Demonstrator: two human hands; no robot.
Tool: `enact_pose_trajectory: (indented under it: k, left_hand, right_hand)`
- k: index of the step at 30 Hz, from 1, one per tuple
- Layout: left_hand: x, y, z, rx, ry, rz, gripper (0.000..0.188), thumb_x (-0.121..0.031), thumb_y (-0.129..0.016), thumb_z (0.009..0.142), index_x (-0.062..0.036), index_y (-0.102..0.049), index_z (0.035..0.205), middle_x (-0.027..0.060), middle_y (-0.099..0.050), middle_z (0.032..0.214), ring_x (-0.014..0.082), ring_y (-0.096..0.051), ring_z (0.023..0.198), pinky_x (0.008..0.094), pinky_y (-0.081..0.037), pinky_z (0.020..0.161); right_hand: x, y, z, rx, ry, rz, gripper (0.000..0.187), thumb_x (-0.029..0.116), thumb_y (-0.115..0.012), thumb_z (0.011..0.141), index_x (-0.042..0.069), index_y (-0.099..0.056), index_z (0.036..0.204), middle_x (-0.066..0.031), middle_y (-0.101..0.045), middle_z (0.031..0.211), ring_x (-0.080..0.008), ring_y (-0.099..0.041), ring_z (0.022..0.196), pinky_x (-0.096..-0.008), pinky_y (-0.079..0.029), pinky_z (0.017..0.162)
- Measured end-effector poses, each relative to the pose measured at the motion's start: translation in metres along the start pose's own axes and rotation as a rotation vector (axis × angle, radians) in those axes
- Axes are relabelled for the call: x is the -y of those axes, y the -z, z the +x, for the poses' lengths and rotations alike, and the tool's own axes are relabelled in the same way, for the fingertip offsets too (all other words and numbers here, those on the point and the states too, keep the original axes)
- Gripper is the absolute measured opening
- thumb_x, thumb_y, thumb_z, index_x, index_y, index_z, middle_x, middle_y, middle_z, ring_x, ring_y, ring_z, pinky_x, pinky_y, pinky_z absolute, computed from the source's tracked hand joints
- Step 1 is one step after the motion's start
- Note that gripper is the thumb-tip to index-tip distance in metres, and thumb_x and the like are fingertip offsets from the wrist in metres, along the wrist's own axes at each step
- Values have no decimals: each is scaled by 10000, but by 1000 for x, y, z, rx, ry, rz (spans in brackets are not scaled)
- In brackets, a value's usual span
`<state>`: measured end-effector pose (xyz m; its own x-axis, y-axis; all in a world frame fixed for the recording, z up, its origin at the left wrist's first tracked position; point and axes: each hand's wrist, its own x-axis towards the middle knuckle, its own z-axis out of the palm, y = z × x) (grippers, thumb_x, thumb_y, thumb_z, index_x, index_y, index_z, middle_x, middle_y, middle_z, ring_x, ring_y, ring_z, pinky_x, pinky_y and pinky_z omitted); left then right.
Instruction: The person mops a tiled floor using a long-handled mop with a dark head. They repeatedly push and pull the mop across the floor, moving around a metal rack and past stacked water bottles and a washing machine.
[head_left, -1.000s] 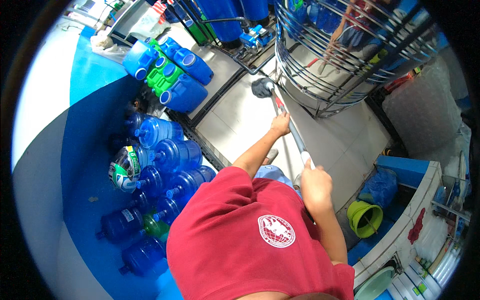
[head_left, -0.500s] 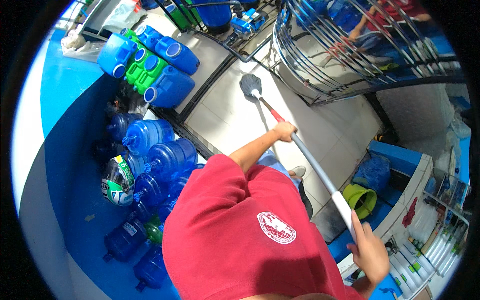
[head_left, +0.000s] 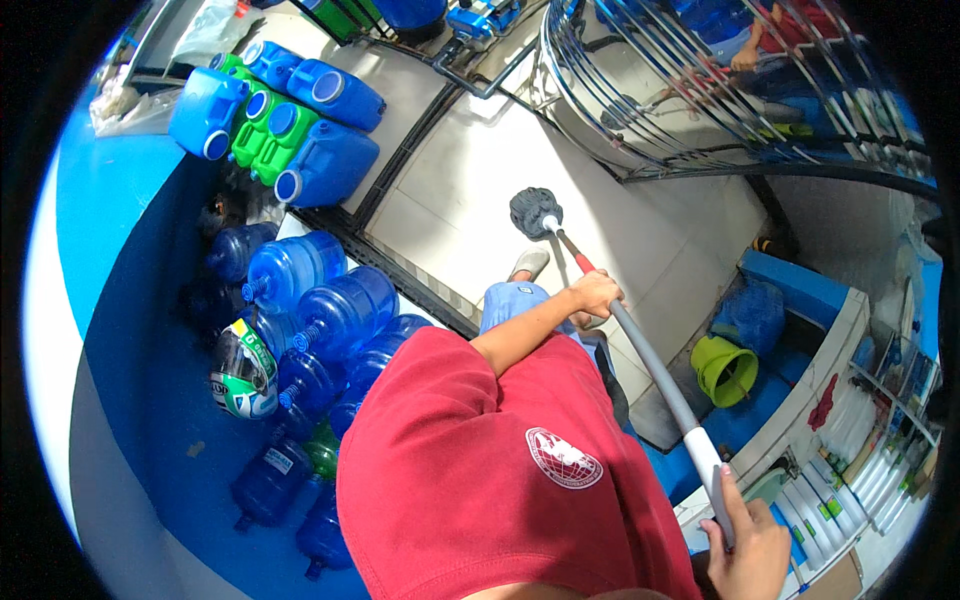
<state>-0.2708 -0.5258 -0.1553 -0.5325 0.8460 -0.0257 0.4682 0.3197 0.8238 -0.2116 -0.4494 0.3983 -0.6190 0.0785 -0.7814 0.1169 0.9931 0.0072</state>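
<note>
A mop (head_left: 650,350) slants across the view, with its dark grey string head (head_left: 536,212) resting on the pale tiled floor. My left hand (head_left: 597,292) is closed round the pole at its red section. Lower right, my right hand (head_left: 748,545) grips the white top end of the pole, its index finger stretched along it. The mop head lies just beyond my shoed foot (head_left: 530,263).
Blue and green jerrycans (head_left: 320,160) stand at the far left, with blue water bottles (head_left: 340,300) and a helmet (head_left: 244,372) nearer. Curved metal bars (head_left: 700,100) edge the far right. A yellow-green bucket (head_left: 722,372) sits right of the pole, beside a tiled ledge (head_left: 835,335).
The mop head has been drawn nearer across the tiles and slightly right. Both hands have shifted nearer and a little right, still holding the pole. One foot now shows more fully.
</note>
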Motion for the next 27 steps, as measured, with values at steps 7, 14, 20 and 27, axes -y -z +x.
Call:
enact_pose_trajectory:
  k: [7,14,20,27]
  left_hand:
    - [35,27,-6,-370,126,48,286,-329,-591,824,-105,-614,649,86,-610,683,277,-606,712,417,-422,763]
    - [128,76,3,-570,432,197,169,-221,-665,766,-84,-569,786,113,-582,828,319,-590,828,456,-481,729]
    - [158,119,-10,-324,780,250,501,-114,-610,773,-124,-486,1258,118,-387,1421,292,-376,1318,545,-365,1021]
    - [132,75,-25,-161,811,318,597,-217,-678,750,-149,-452,1299,112,-261,1507,297,-288,1381,614,-246,1081]
  right_hand:
    - [22,-27,21,49,-74,-125,601,199,-622,842,262,-413,1402,-206,-598,869,-389,-589,691,-470,-455,592]
    - [30,-92,105,-189,74,-171,590,59,-628,773,182,-490,1333,-157,-508,934,-343,-592,616,-429,-485,539]
    - [45,-144,182,-268,194,-208,633,5,-591,758,112,-444,1365,-159,-538,950,-293,-648,638,-374,-543,569]
    - [16,-200,178,-122,232,-37,770,67,-689,725,96,-344,1413,-203,-555,966,-352,-642,690,-421,-537,617]
